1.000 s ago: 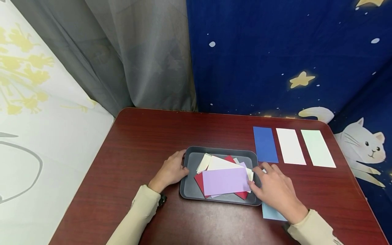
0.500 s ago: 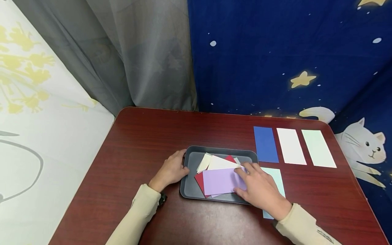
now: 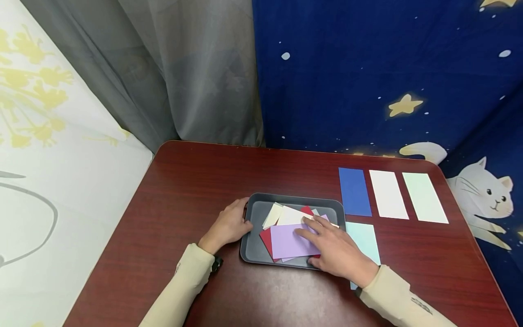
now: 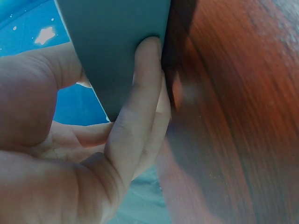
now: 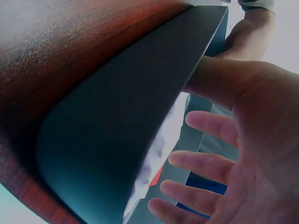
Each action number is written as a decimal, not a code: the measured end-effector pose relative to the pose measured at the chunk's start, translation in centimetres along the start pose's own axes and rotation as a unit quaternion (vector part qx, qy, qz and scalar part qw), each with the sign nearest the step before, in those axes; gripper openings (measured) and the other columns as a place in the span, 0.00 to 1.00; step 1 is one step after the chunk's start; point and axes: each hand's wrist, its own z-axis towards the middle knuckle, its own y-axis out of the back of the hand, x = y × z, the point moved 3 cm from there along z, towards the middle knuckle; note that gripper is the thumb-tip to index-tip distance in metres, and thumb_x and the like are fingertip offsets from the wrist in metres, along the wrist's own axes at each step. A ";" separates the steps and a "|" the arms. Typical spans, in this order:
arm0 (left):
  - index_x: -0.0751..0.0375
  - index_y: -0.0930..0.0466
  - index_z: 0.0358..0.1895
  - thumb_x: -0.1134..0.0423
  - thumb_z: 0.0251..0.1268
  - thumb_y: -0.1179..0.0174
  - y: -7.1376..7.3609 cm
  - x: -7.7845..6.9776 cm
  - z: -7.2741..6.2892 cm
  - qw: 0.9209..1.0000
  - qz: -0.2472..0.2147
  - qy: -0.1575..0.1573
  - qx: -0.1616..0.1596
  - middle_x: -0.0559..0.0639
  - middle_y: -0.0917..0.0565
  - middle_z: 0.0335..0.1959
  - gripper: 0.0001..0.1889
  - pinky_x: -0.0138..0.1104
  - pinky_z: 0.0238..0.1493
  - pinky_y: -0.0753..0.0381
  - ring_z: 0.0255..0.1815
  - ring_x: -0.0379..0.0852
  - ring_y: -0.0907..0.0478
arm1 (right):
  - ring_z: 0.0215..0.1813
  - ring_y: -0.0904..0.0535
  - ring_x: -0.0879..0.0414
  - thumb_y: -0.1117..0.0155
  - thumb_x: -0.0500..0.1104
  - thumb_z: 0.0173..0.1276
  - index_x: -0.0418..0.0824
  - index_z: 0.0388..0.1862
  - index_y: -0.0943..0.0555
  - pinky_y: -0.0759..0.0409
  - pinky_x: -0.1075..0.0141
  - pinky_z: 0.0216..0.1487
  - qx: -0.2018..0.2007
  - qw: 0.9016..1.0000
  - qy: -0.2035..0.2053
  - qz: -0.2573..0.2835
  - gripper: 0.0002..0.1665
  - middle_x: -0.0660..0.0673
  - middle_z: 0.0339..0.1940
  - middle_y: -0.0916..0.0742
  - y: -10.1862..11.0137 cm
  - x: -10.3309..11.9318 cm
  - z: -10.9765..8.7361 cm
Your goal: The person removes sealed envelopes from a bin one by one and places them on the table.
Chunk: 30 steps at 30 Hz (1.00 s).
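Observation:
A dark grey tray (image 3: pixel 255 217) lies on the table in the head view, holding a loose pile of coloured paper cards. My left hand (image 3: pixel 229 226) grips its left side, thumb over the rim and fingers along the outer wall (image 4: pixel 117 51). A purple card (image 3: pixel 288 240) tops the pile, with a cream card (image 3: pixel 291 216) and a red card (image 3: pixel 265 238) partly under it. Over the purple card's right end spreads my right hand (image 3: pixel 335 250). Its fingers (image 5: pixel 201 158) look loosely extended in the right wrist view; whether they touch the card is unclear.
On the red-brown table (image 3: pixel 196 181), a blue card (image 3: pixel 355 191), a white card (image 3: pixel 388 194) and a pale green card (image 3: pixel 425 197) stand in a row at the back right. A pale blue card (image 3: pixel 363 236) lies right of the tray, partly behind my right arm.
My right hand has moved left from the tray's right edge to over the purple card, uncovering more of the pale blue card. The left hand and tray have stayed in place.

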 end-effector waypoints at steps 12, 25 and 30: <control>0.67 0.35 0.84 0.62 0.64 0.33 -1.9 3.2 1.7 1.000 0.009 -0.012 -0.004 0.61 0.21 0.68 0.43 0.55 0.52 0.20 0.36 0.46 0.22 | 0.68 0.20 0.28 0.12 0.39 0.54 0.46 0.71 0.15 0.19 0.29 0.60 0.014 1.000 0.010 0.013 0.42 0.34 0.75 0.18 -0.2 0.1 0.3; 0.70 0.35 0.83 0.64 0.65 0.35 -1.6 2.6 1.1 0.999 0.016 -0.026 -0.012 0.65 0.21 0.67 0.41 0.52 0.51 0.19 0.40 0.50 0.22 | 0.60 0.20 0.38 0.11 0.40 0.53 0.50 0.67 0.13 0.15 0.40 0.46 -0.008 0.999 0.035 -0.021 0.40 0.39 0.69 0.15 -0.2 0.1 0.3; 0.71 0.35 0.82 0.66 0.65 0.35 -0.6 1.1 0.3 1.000 0.002 -0.019 -0.007 0.65 0.22 0.68 0.41 0.51 0.51 0.19 0.38 0.50 0.21 | 0.61 0.20 0.37 0.12 0.38 0.52 0.48 0.66 0.13 0.13 0.39 0.48 -0.007 0.999 0.034 -0.007 0.39 0.39 0.66 0.16 -0.1 0.2 0.3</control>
